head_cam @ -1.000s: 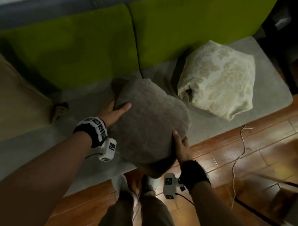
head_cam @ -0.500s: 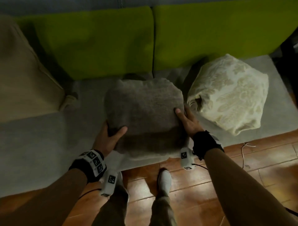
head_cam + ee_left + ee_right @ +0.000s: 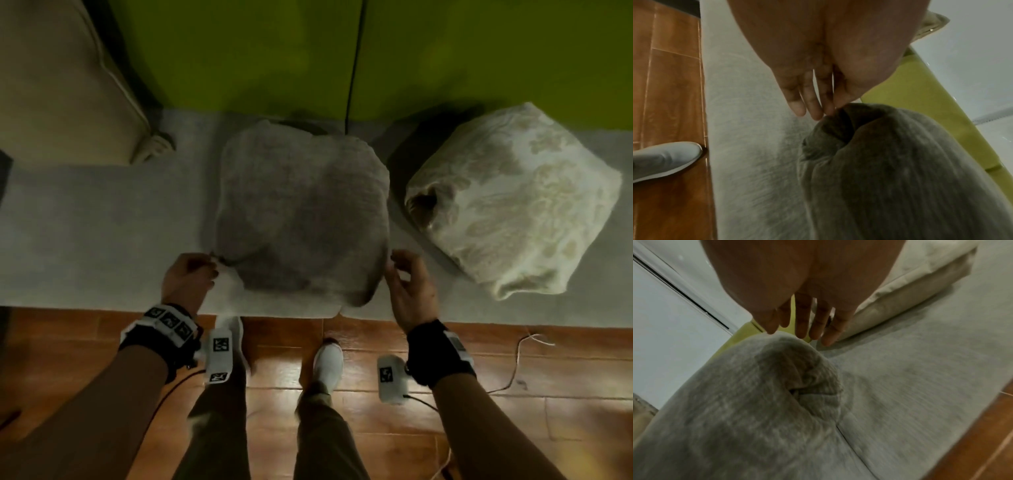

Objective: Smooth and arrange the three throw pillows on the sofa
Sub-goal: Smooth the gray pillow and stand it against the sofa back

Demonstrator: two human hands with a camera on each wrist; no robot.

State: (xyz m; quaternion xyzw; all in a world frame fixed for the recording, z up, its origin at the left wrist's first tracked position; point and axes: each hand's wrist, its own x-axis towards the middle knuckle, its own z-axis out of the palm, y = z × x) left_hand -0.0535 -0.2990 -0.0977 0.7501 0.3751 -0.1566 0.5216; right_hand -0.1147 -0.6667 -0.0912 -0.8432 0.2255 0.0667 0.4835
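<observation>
Now the grey pillow [image 3: 301, 212] lies flat on the sofa seat [image 3: 102, 219]; my left hand [image 3: 188, 279] pinches its near-left corner, my right hand [image 3: 409, 287] rests loosely beside its right corner, beside the cream patterned pillow [image 3: 520, 205].

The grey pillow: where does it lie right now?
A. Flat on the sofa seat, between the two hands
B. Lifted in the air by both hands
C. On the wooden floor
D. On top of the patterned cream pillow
A: the grey pillow lies flat on the sofa seat, with the left hand and right hand at its near corners.
</observation>
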